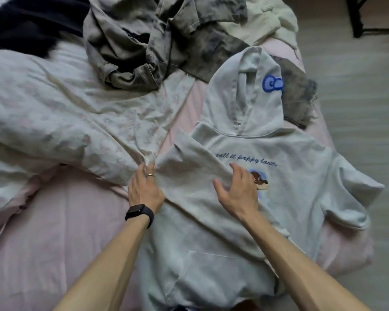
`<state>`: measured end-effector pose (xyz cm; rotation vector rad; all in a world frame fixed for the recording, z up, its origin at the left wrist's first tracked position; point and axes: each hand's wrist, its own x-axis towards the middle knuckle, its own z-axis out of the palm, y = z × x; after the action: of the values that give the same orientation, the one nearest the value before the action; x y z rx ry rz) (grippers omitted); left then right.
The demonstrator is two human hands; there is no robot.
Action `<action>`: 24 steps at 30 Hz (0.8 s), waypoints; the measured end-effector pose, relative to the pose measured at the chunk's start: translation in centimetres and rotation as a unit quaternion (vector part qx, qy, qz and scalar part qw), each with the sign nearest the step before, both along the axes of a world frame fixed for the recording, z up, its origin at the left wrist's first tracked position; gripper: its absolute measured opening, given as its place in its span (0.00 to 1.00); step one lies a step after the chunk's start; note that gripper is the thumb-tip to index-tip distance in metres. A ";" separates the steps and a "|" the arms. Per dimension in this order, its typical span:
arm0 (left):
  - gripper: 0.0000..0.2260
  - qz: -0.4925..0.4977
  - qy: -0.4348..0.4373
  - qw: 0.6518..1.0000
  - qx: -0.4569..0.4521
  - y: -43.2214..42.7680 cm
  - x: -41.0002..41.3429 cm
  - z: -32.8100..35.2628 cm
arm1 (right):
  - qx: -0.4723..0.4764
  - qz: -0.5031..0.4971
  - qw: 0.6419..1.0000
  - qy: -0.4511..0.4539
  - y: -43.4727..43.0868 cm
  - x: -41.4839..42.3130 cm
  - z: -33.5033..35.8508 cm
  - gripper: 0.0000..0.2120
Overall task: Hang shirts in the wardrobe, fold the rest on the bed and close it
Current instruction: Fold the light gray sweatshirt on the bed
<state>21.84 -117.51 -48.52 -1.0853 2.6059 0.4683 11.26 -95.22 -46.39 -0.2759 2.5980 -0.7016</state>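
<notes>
Where two hands (145,189) (238,189) touch, one hoodie (279,176)

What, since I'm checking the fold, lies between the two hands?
Only folded-over fabric of the pale grey hoodie lies between the left hand and right hand, in the head view.

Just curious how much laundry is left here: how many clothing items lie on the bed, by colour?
Pale grey hooded sweatshirt: 1
Mottled grey-brown crumpled heap, pieces not separable: 1
Cream fabric garment: 1
Total: 3
</notes>
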 end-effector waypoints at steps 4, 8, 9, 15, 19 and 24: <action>0.35 -0.018 -0.091 0.991 0.100 -3.9 -1.1 -1.4 | -0.037 0.051 0.996 -0.067 -11.3 -5.5 -0.4 0.36; 0.25 -0.017 -0.058 0.986 0.153 -5.9 -0.1 -2.7 | 0.054 0.052 0.991 -0.114 -16.2 -8.2 -2.2 0.23; 0.23 -0.006 -0.048 0.985 0.167 -6.4 0.7 -3.0 | 0.062 0.032 0.992 -0.109 -16.3 -8.2 -2.6 0.19; 0.27 -0.055 -0.091 0.976 0.192 -6.3 2.0 -2.5 | 0.135 -0.025 0.971 -0.194 -10.8 -6.2 -2.9 0.07; 0.25 -0.058 -0.085 0.976 0.191 -7.0 2.0 -2.1 | -0.005 -0.036 0.965 -0.258 -13.9 -8.4 -2.4 0.08; 0.20 -0.028 -0.037 0.982 0.181 -6.9 0.7 -2.0 | 0.060 0.064 0.975 -0.205 -18.1 -10.4 -3.2 0.20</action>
<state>22.58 -124.38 -50.48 -0.8872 2.3548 0.8317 0.83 -113.34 -49.59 -0.2302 2.1955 -0.4922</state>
